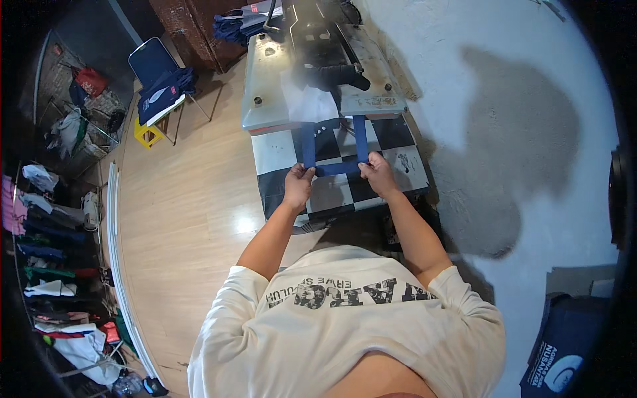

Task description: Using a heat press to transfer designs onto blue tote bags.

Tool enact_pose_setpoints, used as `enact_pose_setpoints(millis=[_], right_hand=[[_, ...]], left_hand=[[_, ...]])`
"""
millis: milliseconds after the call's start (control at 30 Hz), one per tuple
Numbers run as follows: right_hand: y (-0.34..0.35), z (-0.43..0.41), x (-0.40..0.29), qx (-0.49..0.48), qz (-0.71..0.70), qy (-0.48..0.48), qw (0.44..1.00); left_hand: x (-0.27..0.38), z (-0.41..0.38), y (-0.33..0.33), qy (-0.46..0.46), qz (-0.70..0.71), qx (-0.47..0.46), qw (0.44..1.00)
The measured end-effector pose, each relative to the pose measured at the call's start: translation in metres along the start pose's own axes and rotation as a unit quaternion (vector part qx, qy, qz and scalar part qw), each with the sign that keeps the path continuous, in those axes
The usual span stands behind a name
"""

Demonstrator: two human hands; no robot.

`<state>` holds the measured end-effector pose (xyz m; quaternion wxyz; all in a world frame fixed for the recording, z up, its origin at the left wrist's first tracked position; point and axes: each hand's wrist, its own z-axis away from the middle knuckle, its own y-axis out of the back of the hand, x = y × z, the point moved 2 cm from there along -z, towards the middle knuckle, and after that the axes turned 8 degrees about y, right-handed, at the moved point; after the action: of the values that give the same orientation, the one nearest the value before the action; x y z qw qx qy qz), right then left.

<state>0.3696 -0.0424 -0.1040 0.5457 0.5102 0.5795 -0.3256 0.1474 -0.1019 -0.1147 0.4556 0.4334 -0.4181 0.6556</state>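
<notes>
My left hand (298, 185) pinches the left corner of a dark blue fabric strap (338, 169), and my right hand (379, 175) pinches its right corner. Two lengths of the strap run away from me and pass under the front edge of a heat press machine (268, 107). A white sheet (312, 103) hangs at the press's front, below a black padded handle (333, 77). What the strap's far ends join is hidden. Under my hands lies a black-and-white checkered table cover (328, 194).
A chair (155, 57) bearing folded dark blue bags (161, 99) stands at the left, by a yellow stool (145, 133). More bags (239, 27) lie behind the press. A wall (448, 129) rises close on the right. Clothes (54, 248) hang far left; a dark bag (562, 343) is lower right.
</notes>
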Motion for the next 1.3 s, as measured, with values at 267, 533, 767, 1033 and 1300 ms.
enact_pose_setpoints(millis=[267, 533, 767, 1033, 1300], right_hand=[[-0.011, 0.006, -0.007, -0.001, -0.190, -0.102, 0.976], [-0.023, 0.009, -0.012, -0.003, -0.293, -0.092, 0.952], [-0.023, 0.006, -0.003, -0.020, -0.324, -0.086, 0.942], [-0.011, 0.008, 0.004, -0.005, -0.304, -0.159, 0.939], [0.014, -0.043, -0.010, 0.090, -0.150, -0.182, 0.968]], left_hand=[[-0.008, 0.000, -0.003, 0.071, 0.227, -0.092, 0.967], [-0.007, 0.004, -0.018, 0.115, 0.310, -0.112, 0.937], [-0.014, -0.002, -0.018, 0.121, 0.339, -0.154, 0.920], [-0.003, -0.012, 0.007, 0.118, 0.188, -0.151, 0.963], [0.045, -0.036, 0.007, 0.041, 0.118, -0.071, 0.990]])
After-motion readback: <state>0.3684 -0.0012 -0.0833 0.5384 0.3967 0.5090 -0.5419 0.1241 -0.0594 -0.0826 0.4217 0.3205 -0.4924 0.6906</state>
